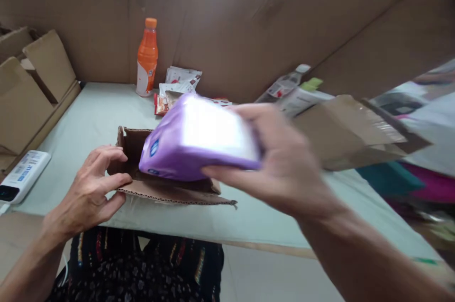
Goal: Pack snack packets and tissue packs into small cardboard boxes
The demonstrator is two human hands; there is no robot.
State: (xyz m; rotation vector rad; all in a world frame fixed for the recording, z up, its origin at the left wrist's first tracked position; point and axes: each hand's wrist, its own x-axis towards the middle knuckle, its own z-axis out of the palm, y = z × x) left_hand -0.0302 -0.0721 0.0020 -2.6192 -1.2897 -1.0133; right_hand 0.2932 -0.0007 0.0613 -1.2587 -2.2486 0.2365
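A purple and white soft pack, rather like a tissue pack, is gripped in my right hand. The pack is tilted over a small open cardboard box, its left end low at the box's opening. At the box's left end, my left hand has its fingers and thumb curled on the cardboard edge. The pack hides much of the box's inside. Motion blurs my right hand and the pack's white face.
Behind the box stand an orange drink bottle and several snack packets. A clear bottle and a white tube lean at the right by an open carton. A white power bank lies left, near cardboard boxes.
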